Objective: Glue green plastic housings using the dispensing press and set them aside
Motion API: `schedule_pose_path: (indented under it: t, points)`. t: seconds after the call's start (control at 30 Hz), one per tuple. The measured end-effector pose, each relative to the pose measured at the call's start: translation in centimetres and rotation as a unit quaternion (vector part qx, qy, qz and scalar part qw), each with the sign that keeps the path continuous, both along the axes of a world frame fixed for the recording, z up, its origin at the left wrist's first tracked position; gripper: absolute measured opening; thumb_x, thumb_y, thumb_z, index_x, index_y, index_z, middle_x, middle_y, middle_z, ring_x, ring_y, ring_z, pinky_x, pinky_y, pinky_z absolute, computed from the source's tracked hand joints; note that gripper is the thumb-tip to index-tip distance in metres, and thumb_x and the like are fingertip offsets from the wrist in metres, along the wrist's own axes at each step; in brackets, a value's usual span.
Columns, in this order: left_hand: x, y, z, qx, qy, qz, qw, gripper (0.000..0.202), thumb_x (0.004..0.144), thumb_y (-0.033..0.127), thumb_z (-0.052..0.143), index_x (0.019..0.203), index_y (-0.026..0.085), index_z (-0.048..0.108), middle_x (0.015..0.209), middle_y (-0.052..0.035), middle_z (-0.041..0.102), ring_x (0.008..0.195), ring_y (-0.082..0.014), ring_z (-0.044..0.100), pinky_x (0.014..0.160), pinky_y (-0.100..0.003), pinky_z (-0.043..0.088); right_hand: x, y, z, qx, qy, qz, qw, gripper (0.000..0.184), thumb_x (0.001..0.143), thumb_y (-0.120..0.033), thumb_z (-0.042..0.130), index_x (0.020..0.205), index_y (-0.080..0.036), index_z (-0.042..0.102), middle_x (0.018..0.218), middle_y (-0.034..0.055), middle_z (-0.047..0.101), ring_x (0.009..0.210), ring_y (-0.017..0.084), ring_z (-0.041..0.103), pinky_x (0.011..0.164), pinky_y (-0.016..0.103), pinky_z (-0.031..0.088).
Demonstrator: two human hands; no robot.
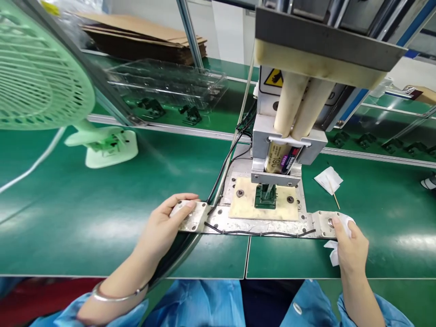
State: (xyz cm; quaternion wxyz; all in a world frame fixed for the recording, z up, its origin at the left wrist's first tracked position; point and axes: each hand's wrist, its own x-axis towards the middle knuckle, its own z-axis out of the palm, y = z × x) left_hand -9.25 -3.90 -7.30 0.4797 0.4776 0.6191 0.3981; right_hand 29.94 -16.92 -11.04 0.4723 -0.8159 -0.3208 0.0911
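My left hand (163,222) is closed around the left metal button box (200,218) of a dispensing press, its thumb lying over the top. At the other end, my right hand (352,245) has its thumb on the button of the right button box (322,222). A crumpled white tissue (334,256) is in the right hand, sticking out above and below the fingers. Between the hands, a small dark green part (260,198) sits on the cream fixture plate (243,206). Directly above it, the nozzle of the twin glue cartridge (274,156) reaches down to the part.
A green fan (112,147) stands at left. Black cables (226,163) run beside the press. A wooden stick lies on a folded white wipe (329,179) at right. Behind are a clear plastic tray (163,81), dark parts (191,115) and stacked cardboard (136,36).
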Motion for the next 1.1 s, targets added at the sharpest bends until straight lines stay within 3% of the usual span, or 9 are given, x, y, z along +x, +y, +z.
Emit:
schedule_pose_path:
  t: [0.1, 0.33, 0.47, 0.57, 0.63, 0.73, 0.87, 0.97, 1.1]
  points:
    - [0.0, 0.0, 0.1, -0.022, -0.059, -0.006, 0.998, 0.047, 0.073, 0.052, 0.078, 0.102, 0.019, 0.063, 0.084, 0.0005, 0.067, 0.068, -0.0125, 0.056, 0.06, -0.019, 0.044, 0.0, -0.2, 0.1, -0.004, 0.004, 0.0, 1.0, 0.06, 0.073, -0.071, 0.066, 0.056, -0.023, 0.035, 0.051, -0.0049, 0.038, 0.049, 0.013, 0.038, 0.046, 0.026, 0.029]
    - [-0.2, 0.1, -0.7, -0.01, -0.051, 0.013, 0.999, 0.054, 0.065, 0.057, 0.079, 0.101, 0.019, 0.064, 0.082, -0.0014, 0.069, 0.063, -0.0139, 0.058, 0.055, -0.02, 0.045, 0.1, -0.1, -0.1, 0.006, -0.008, 0.005, 1.0, 0.06, 0.073, -0.07, 0.067, 0.055, -0.023, 0.035, 0.05, -0.0044, 0.038, 0.048, 0.013, 0.038, 0.044, 0.026, 0.03]
    - [0.3, -0.1, 0.8, 0.036, 0.116, 0.007, 0.993, 0.052, 0.069, 0.059, 0.07, 0.101, 0.019, 0.066, 0.09, -0.005, 0.069, 0.074, -0.0217, 0.063, 0.063, -0.028, 0.051, -0.1, 0.0, 0.0, 0.004, -0.006, 0.004, 1.0, 0.06, 0.073, -0.071, 0.067, 0.055, -0.023, 0.035, 0.05, -0.0044, 0.038, 0.048, 0.013, 0.038, 0.044, 0.025, 0.03]
    - [1.5, -0.2, 3.0, 0.151, 0.283, -0.002, 0.947, 0.045, 0.076, 0.055, 0.063, 0.104, 0.019, 0.066, 0.106, -0.0079, 0.068, 0.098, -0.0288, 0.064, 0.088, -0.038, 0.051, -0.1, 0.0, 0.2, 0.001, -0.005, 0.005, 1.0, 0.06, 0.073, -0.071, 0.066, 0.055, -0.023, 0.034, 0.051, -0.0046, 0.038, 0.049, 0.013, 0.039, 0.045, 0.025, 0.03]
    - [2.8, -0.1, 4.5, 0.197, 0.304, -0.06, 0.93, 0.047, 0.08, 0.054, 0.061, 0.111, 0.02, 0.063, 0.117, -0.0089, 0.066, 0.111, -0.0312, 0.062, 0.099, -0.042, 0.048, -0.1, 0.0, 0.3, -0.002, -0.003, 0.008, 1.0, 0.059, 0.073, -0.07, 0.065, 0.055, -0.023, 0.034, 0.051, -0.0047, 0.037, 0.049, 0.013, 0.039, 0.046, 0.026, 0.03]
    - [5.6, 0.6, 6.1, 0.19, 0.264, -0.197, 0.925, 0.067, 0.076, 0.059, 0.065, 0.13, 0.02, 0.053, 0.134, -0.0115, 0.06, 0.123, -0.0335, 0.056, 0.106, -0.047, 0.045, 0.0, 0.0, 0.2, 0.003, 0.009, 0.008, 1.0, 0.059, 0.072, -0.069, 0.066, 0.056, -0.023, 0.033, 0.051, -0.0048, 0.037, 0.049, 0.013, 0.038, 0.046, 0.026, 0.03]
    - [9.4, 2.5, 5.9, 0.108, 0.203, -0.334, 0.914, 0.097, 0.064, 0.056, 0.077, 0.144, 0.018, 0.039, 0.146, -0.0157, 0.049, 0.131, -0.0368, 0.05, 0.109, -0.052, 0.042, 0.1, 0.2, 0.0, 0.008, 0.015, 0.009, 1.0, 0.06, 0.071, -0.069, 0.068, 0.056, -0.023, 0.034, 0.051, -0.005, 0.037, 0.05, 0.013, 0.039, 0.047, 0.025, 0.031]
    - [11.2, 3.7, 4.9, 0.068, 0.111, -0.368, 0.921, 0.081, 0.065, 0.049, 0.078, 0.133, 0.017, 0.049, 0.139, -0.0161, 0.055, 0.132, -0.0345, 0.05, 0.112, -0.049, 0.04, 0.0, 0.3, 0.0, 0.012, 0.019, 0.014, 1.0, 0.06, 0.071, -0.072, 0.067, 0.055, -0.022, 0.038, 0.051, -0.0047, 0.039, 0.05, 0.013, 0.039, 0.047, 0.025, 0.032]
    - [11.7, 3.8, 5.2, 0.026, -0.022, -0.332, 0.943, 0.063, 0.061, 0.04, 0.084, 0.114, 0.016, 0.06, 0.124, -0.0135, 0.066, 0.119, -0.029, 0.06, 0.109, -0.045, 0.043, -0.1, 0.4, 0.2, 0.022, 0.022, 0.027, 0.999, 0.063, 0.072, -0.076, 0.065, 0.054, -0.022, 0.038, 0.051, -0.0044, 0.038, 0.049, 0.013, 0.037, 0.046, 0.025, 0.032]
